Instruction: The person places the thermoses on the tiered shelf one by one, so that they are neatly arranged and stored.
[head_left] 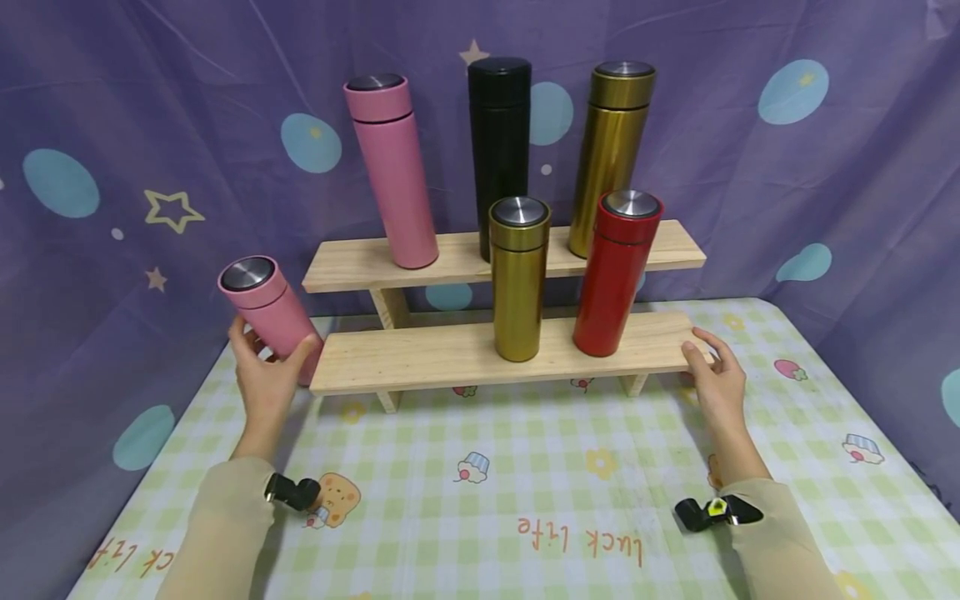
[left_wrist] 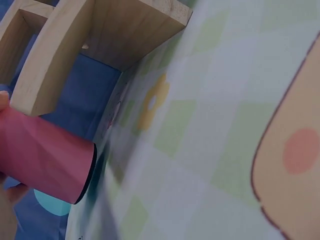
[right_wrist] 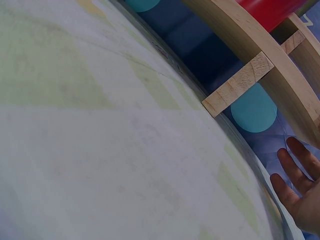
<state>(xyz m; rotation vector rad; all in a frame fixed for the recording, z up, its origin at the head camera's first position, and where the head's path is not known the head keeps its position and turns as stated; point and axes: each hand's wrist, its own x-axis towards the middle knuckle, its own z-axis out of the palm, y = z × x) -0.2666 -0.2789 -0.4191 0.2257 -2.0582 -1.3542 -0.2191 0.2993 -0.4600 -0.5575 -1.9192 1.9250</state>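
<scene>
In the head view my left hand (head_left: 266, 379) grips a pink thermos bottle (head_left: 277, 312) with a steel-topped lid, just off the left end of a two-tier wooden shelf (head_left: 405, 358). The left wrist view shows the lower body of the pink thermos bottle (left_wrist: 45, 150) beside the plank; whether its base touches the table cannot be told. At the other end, my right hand (head_left: 722, 387) holds the lower plank's right corner, thumb on top. Three of its fingers (right_wrist: 295, 170) show below the plank in the right wrist view. A gold bottle (head_left: 517, 292) and a red bottle (head_left: 617, 283) stand on the lower tier.
On the upper tier stand a taller pink bottle (head_left: 393, 179), a black bottle (head_left: 500, 150) and another gold bottle (head_left: 611, 158). A checked cloth (head_left: 540, 467) covers the table, and a purple curtain (head_left: 225, 100) hangs behind the shelf.
</scene>
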